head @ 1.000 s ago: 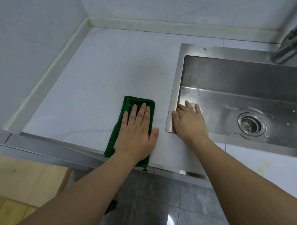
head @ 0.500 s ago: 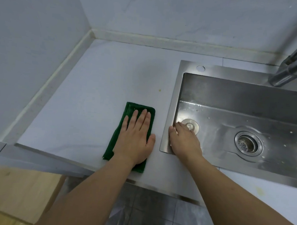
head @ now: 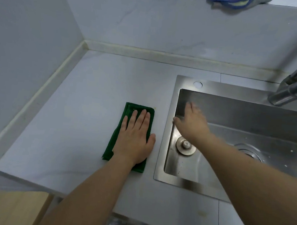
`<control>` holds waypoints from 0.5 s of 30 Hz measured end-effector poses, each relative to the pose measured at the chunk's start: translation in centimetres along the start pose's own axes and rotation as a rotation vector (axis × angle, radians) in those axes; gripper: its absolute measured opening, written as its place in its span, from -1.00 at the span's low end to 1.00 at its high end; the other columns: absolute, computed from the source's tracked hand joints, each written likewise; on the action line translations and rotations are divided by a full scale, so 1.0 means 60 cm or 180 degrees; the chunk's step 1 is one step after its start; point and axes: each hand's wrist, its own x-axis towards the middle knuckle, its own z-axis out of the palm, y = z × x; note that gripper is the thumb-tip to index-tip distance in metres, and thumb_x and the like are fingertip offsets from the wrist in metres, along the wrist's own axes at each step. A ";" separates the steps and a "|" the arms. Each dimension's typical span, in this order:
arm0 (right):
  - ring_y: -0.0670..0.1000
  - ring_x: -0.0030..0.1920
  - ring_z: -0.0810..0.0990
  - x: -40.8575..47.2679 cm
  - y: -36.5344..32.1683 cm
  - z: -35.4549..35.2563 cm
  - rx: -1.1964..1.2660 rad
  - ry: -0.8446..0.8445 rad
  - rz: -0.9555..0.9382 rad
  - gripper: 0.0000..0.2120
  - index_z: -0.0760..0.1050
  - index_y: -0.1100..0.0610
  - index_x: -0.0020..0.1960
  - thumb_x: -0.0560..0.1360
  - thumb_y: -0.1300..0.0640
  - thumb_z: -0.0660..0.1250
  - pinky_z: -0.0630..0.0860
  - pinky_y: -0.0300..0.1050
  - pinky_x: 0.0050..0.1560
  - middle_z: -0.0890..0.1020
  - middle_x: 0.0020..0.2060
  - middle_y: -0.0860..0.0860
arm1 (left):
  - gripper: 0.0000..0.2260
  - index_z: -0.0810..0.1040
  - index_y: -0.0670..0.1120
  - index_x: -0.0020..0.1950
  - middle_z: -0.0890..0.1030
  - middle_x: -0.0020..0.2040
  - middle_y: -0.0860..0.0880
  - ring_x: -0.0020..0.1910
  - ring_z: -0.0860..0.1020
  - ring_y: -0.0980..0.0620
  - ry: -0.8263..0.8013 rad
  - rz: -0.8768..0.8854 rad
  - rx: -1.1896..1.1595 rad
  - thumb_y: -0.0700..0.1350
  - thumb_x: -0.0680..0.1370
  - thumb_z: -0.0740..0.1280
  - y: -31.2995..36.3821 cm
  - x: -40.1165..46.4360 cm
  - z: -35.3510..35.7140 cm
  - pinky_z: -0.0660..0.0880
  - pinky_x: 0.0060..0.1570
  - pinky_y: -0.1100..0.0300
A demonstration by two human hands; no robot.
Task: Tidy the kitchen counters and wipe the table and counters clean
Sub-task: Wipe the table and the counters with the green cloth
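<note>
At centre frame the left hand presses flat, fingers straight, on a folded green cloth lying on the pale worktop. The right hand, blurred, fingers released, hovers over the sink's left rim.

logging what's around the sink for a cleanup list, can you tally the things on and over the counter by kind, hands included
Cloths: 2, the green cloth flat on the counter and a blue cloth on the ledge above
Hands: 2, the left hand flat on the green cloth, the right hand over the sink
Sink stoppers: 1
Faucets: 1
Total: 6
</note>
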 end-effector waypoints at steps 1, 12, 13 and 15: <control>0.12 0.55 -0.09 0.022 0.000 -0.013 -0.0173 -0.0012 -0.0031 -0.26 -0.11 0.21 0.56 0.58 -0.13 0.14 -0.08 0.03 0.52 -0.07 0.55 0.15 | -0.38 -0.27 -0.01 0.56 -0.23 0.58 0.04 0.54 -0.26 0.03 0.0016 0.0007 -0.0011 0.18 0.57 -0.17 -0.001 0.012 0.000 -0.30 0.49 0.01; 0.13 0.53 -0.25 0.179 0.013 -0.096 -0.0954 -0.0602 -0.0221 0.26 -0.29 0.21 0.55 0.26 -0.46 0.34 -0.19 0.06 0.51 -0.26 0.53 0.14 | -0.37 -0.24 -0.01 0.57 -0.21 0.58 0.04 0.54 -0.24 0.03 0.0070 -0.0002 -0.0022 0.19 0.56 -0.18 -0.010 0.154 0.000 -0.27 0.50 -0.01; 0.14 0.54 -0.23 0.184 0.011 -0.097 -0.0971 -0.0707 -0.0202 0.29 -0.28 0.21 0.55 0.23 -0.47 0.36 -0.17 0.07 0.52 -0.24 0.54 0.14 | -0.37 -0.23 -0.02 0.57 -0.20 0.58 0.04 0.54 -0.24 0.02 0.0077 -0.0005 -0.0011 0.19 0.56 -0.18 -0.012 0.163 -0.001 -0.27 0.50 -0.01; 0.15 0.54 -0.21 0.198 0.007 -0.100 -0.0954 -0.0910 -0.0153 0.30 -0.26 0.20 0.55 0.21 -0.46 0.39 -0.11 0.07 0.53 -0.23 0.54 0.14 | -0.37 -0.21 -0.02 0.58 -0.18 0.58 0.03 0.55 -0.22 0.02 0.0079 0.0000 0.0001 0.19 0.56 -0.17 -0.012 0.189 -0.002 -0.26 0.50 -0.01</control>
